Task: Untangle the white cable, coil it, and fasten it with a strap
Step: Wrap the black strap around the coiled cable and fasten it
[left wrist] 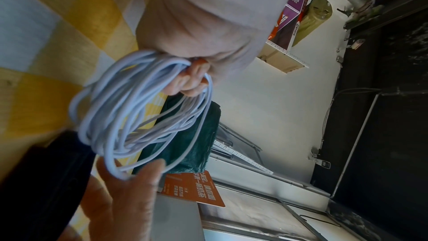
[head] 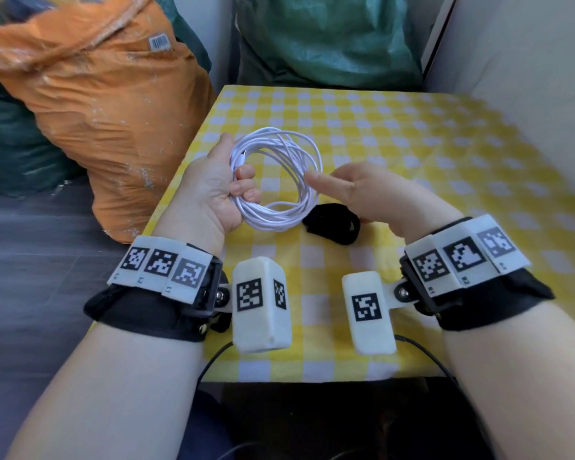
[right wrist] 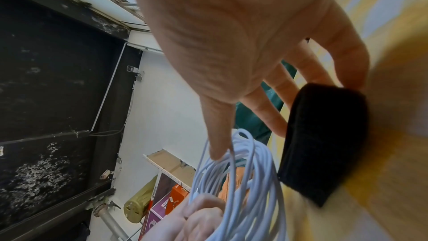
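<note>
The white cable [head: 279,215] is wound into a loose round coil, held up over the yellow checked tablecloth [head: 412,144]. My left hand [head: 219,190] grips the coil's left side, fingers curled through the loops, and a white plug end shows by the fingers. My right hand [head: 362,190] is spread with straight fingers. Its thumb tip [right wrist: 216,151] touches the cable [right wrist: 250,180] on the coil's right side. The black strap [head: 332,225] lies on the cloth under the right hand, and the little finger touches the strap [right wrist: 324,144]. In the left wrist view the cable [left wrist: 111,109] hangs from the left hand's fist.
A bulky orange sack [head: 107,88] stands against the table's left edge, and a green sack [head: 326,38] sits behind the far edge. A pale wall [head: 528,78] runs along the right side. Thin black wires [head: 213,360] hang at the near edge.
</note>
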